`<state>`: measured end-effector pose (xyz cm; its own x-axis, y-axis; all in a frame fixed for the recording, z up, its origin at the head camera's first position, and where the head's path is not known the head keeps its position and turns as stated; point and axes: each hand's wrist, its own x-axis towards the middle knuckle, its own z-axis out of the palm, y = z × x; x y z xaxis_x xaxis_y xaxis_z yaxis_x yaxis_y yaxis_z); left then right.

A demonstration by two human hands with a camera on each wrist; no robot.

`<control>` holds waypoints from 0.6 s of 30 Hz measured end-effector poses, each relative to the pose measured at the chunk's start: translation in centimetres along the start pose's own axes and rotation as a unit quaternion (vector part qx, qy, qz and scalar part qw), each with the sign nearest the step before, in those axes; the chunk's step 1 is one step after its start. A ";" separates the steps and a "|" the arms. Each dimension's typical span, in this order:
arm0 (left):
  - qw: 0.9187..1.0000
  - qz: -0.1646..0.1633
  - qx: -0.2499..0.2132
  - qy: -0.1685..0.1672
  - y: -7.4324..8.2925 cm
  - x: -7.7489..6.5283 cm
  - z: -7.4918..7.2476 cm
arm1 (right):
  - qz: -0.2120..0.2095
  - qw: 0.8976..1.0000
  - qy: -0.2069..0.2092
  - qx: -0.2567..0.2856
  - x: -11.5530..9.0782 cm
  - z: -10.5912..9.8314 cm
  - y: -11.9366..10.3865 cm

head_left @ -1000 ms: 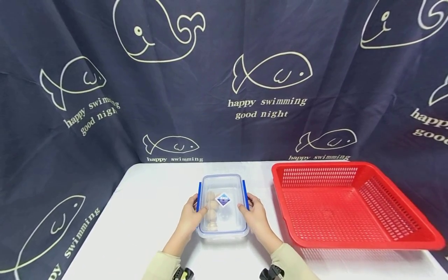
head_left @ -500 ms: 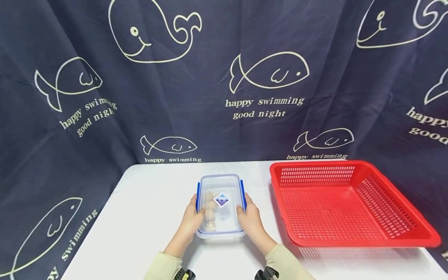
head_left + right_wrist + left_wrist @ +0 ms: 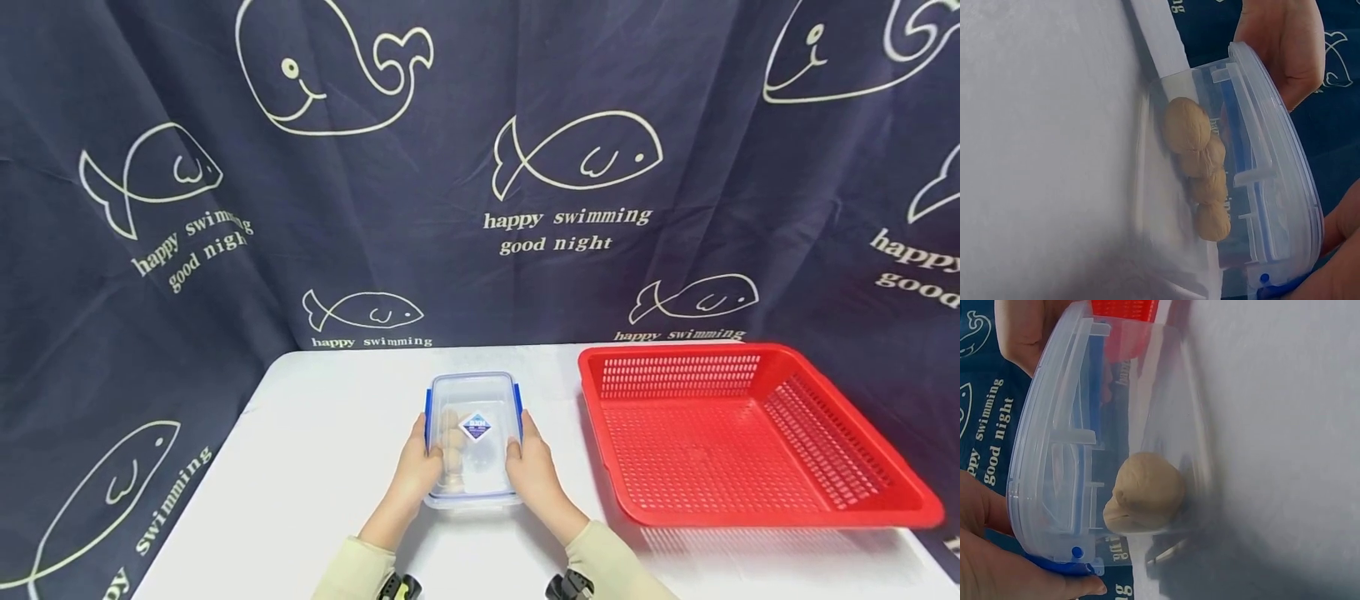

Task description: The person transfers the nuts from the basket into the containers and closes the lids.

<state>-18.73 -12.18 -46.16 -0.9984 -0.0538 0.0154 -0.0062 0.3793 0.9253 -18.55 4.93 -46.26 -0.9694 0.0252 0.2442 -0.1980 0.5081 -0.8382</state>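
A clear plastic food container (image 3: pixel 491 471) with a blue-edged lid stands on the white table in front of me, a diamond-shaped label (image 3: pixel 475 427) on top. Several walnuts (image 3: pixel 1186 125) lie in a row along its left side, seen through the wall. My left hand (image 3: pixel 417 468) grips the left side, thumb over the lid's edge and fingers along the blue clasp (image 3: pixel 428 408). On the opposite side my right hand (image 3: pixel 534 468) holds it the same way, beside the other blue clasp (image 3: pixel 517 397). Both wrist views show the container between the hands, with parts of the fingers hidden.
A large red plastic basket (image 3: pixel 705 467) with perforated walls sits on the right of the white table (image 3: pixel 300 483). Behind the table hangs a dark blue curtain (image 3: pixel 450 167) printed with fish and whales.
The fingers of both hands have straightened along the container's sides, and the clasps look tighter against it. The head view has shifted slightly; container and basket stay in place.
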 end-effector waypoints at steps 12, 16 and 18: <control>0.993 0.060 0.103 0.002 0.0 0.7 0.2 | -0.037 0.993 -0.056 -0.096 0.8 -1.9 0.3; 0.984 0.079 0.161 -0.012 0.5 0.2 -0.6 | -0.040 0.989 -0.074 -0.122 0.7 -2.9 -0.5; 0.976 0.096 0.196 -0.003 1.2 -0.1 -1.3 | -0.047 0.988 -0.074 -0.128 0.7 -3.3 -1.2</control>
